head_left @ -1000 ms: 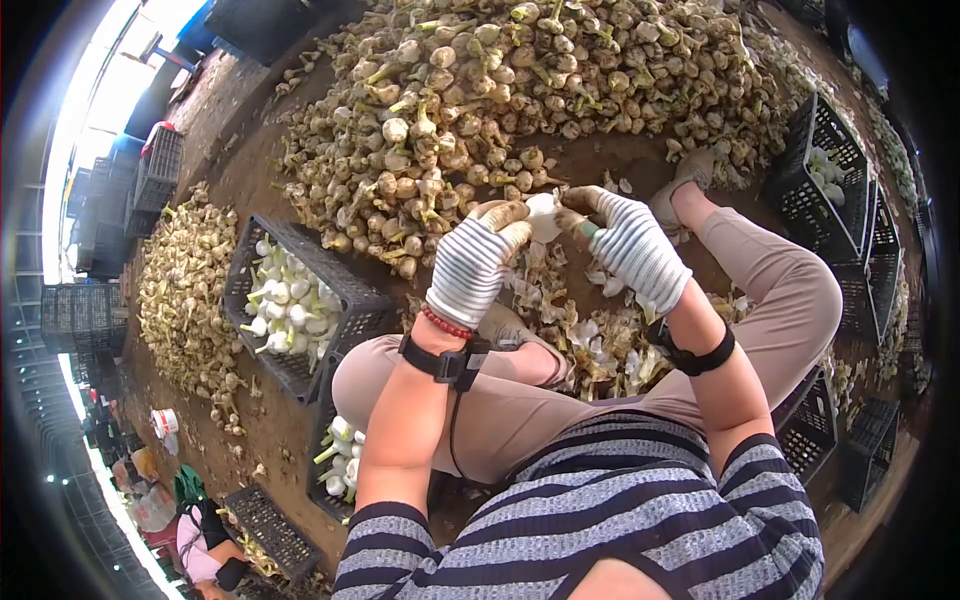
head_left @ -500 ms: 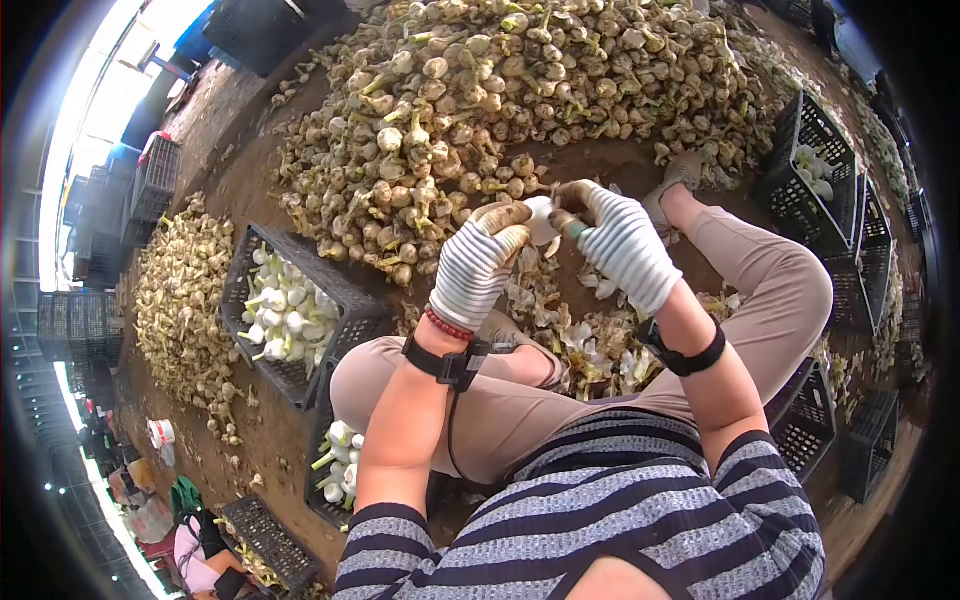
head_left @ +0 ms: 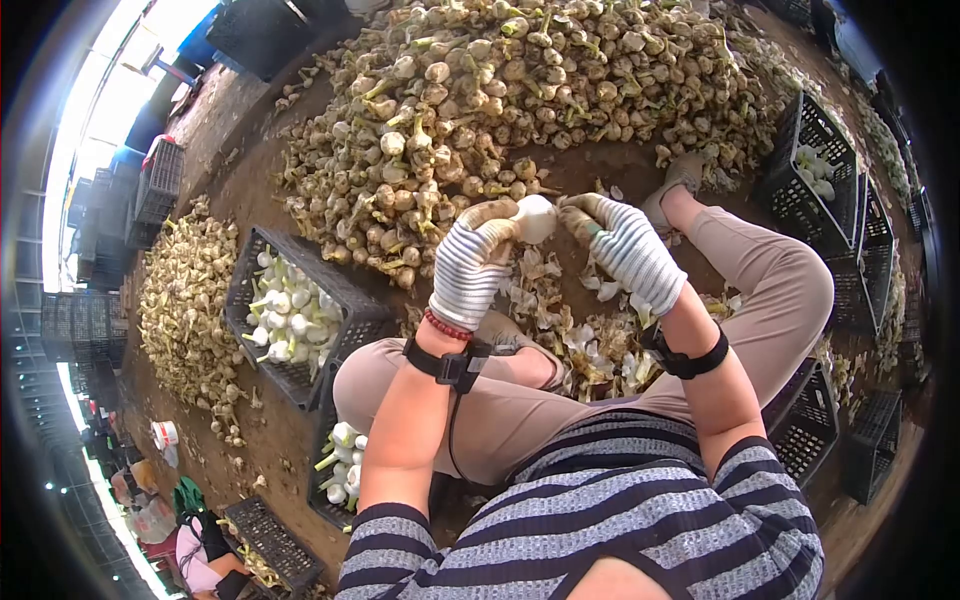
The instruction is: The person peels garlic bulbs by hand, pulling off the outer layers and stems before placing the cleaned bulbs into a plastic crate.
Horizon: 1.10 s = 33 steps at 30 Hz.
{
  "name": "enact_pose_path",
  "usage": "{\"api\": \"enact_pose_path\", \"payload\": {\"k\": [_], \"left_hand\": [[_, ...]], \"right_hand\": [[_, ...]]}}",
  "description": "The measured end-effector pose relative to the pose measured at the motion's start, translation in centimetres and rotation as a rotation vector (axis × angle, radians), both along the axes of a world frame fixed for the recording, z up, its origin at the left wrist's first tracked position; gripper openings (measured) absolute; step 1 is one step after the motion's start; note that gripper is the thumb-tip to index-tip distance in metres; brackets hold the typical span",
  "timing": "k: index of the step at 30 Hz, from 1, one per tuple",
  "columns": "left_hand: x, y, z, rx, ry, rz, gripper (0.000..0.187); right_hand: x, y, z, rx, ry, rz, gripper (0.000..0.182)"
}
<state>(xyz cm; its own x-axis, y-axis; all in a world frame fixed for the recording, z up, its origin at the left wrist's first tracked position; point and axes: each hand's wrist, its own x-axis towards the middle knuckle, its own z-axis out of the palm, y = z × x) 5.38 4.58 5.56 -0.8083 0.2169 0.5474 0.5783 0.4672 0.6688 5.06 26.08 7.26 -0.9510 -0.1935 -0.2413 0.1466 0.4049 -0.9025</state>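
White garlic bulb (head_left: 537, 220) in fuller view than before, right fingers (head_left: 580, 210) perhaps clear

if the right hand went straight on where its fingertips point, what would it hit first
Most likely the white garlic bulb held in the left hand. It sits right by the right hand's fingertips; whether they already touch is unclear.

1. Garlic pile (head_left: 560, 80): top cut off by upper edge.
2. Peeled bulb (head_left: 537, 219), just below pile: left side hidden by left hand (head_left: 470, 260); right hand (head_left: 627, 252) contact unclear.
3. Crate (head_left: 362, 318), lower left of pile: contents under top layer hidden.
4. White tub (head_left: 164, 435), farther lower left of pile: label unreadable.
5. Pink shape (head_left: 194, 560), well below pile: blurred.
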Motion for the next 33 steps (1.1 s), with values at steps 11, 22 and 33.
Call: {"api": "enact_pose_path", "payload": {"k": [11,22,33], "left_hand": [[-0.3,-15.0,4.1,0.313,0.107,1.119,0.034],[-5.7,-4.2,-3.6,0.278,-0.693,0.439,0.020],[-5.9,-2.5,-5.5,0.762,-0.898,0.080,0.067]], "right_hand": [[-8.7,2.7,-16.7,0.358,-0.008,-0.008,0.045],[-24.5,-5.7,-31.9,0.767,0.184,0.277,0.042],[-13.2,-4.5,-10.8,-1.016,-0.275,0.046,0.049]]}}
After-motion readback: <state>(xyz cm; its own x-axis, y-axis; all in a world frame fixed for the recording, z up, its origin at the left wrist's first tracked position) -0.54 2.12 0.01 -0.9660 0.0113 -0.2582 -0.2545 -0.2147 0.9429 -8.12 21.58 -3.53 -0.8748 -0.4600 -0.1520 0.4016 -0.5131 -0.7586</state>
